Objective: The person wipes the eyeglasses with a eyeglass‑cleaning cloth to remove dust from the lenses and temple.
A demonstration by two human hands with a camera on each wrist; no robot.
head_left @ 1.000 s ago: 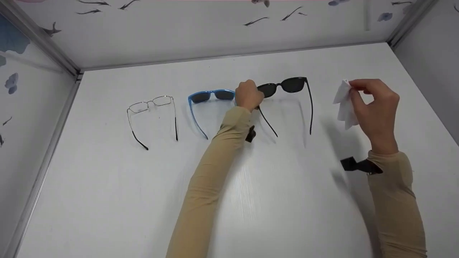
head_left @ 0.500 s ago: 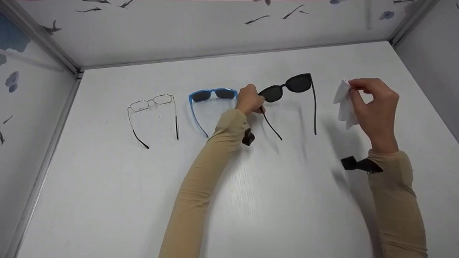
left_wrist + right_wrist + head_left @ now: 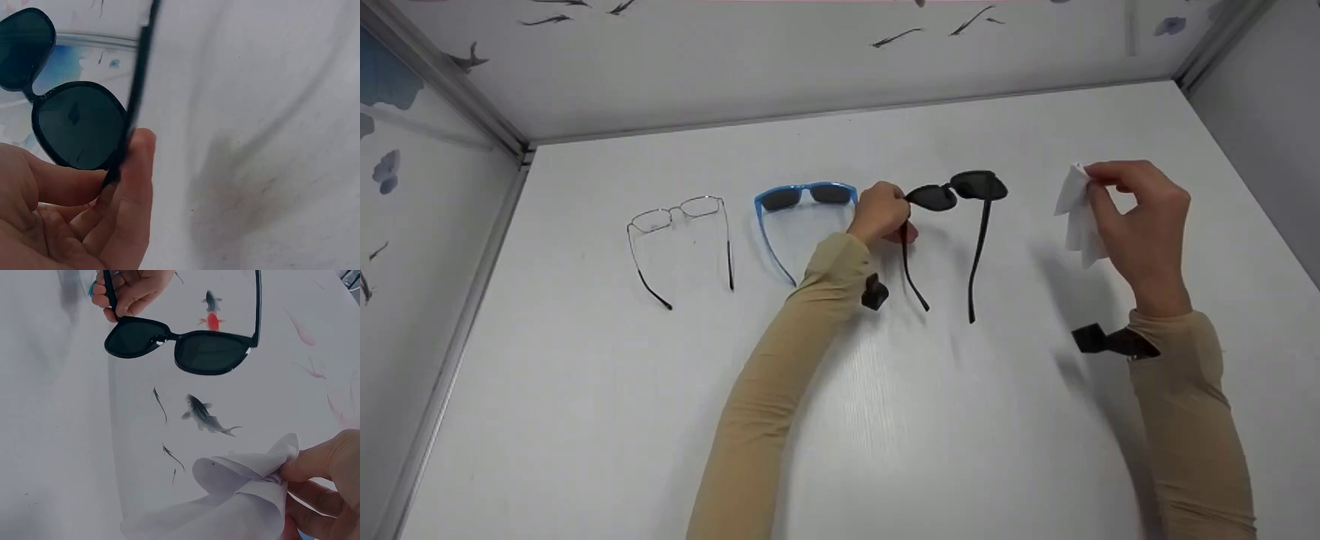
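Note:
My left hand [image 3: 883, 214] pinches black sunglasses [image 3: 979, 184] at the left hinge corner, thumb and fingers closed on the frame where the temple joins. Both temples are unfolded and point toward me; shadows lie on the table below. The left wrist view shows a dark lens [image 3: 79, 125] just beyond the thumb. Off to the right, my right hand [image 3: 1144, 225] pinches a white cloth [image 3: 1084, 217] by its top, and its folds hang down. In the right wrist view the bunched cloth [image 3: 242, 495] is below the sunglasses [image 3: 211, 351], apart from them.
Blue sunglasses [image 3: 805, 196] stand with temples open just left of my left hand, which overlaps their right side. Farther left are thin metal-framed eyeglasses [image 3: 675, 214], also unfolded. All are on a white table [image 3: 607, 420] bounded by panels with painted fish at the back and left.
The black sunglasses have been raised and tilted in my left hand, their right lens turning and temples swinging toward me. My left hand shifted slightly nearer; my right hand with the cloth barely moved.

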